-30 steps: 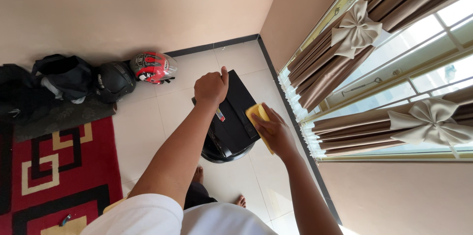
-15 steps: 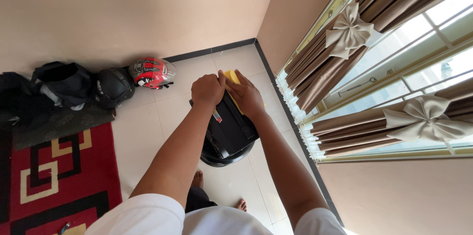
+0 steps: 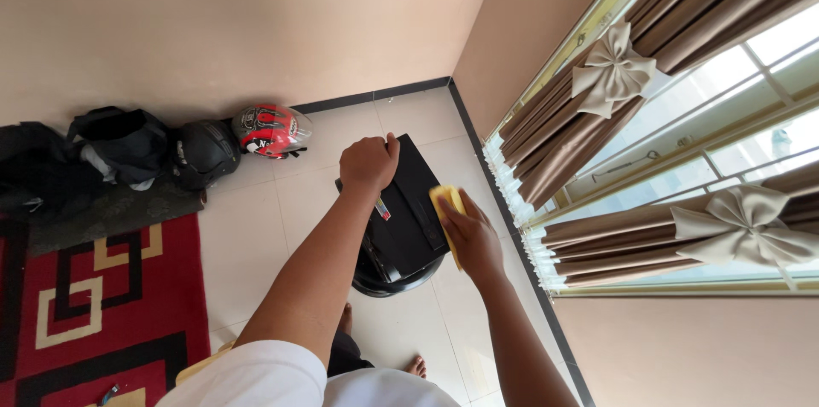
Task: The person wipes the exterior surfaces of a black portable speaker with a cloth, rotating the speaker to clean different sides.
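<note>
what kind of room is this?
Most likely a room in a home. Tied-back brown curtains hang at a large window, a red patterned rug lies on the tiled floor, and a red helmet and black bags sit along the wall.

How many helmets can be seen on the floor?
2, side by side by the wall: a black helmet next to the bags, and a red helmet right of it. Others may be hidden.

We note plain beige walls (image 3: 213,14) with dark skirting strip (image 3: 375,95) along pale glossy floor tiles (image 3: 256,219). We see red patterned rug with black and cream squares (image 3: 94,305) at left. Large window (image 3: 725,108) at right, bright daylight; brown curtains (image 3: 589,108) tied with cream bows (image 3: 612,70).
</note>
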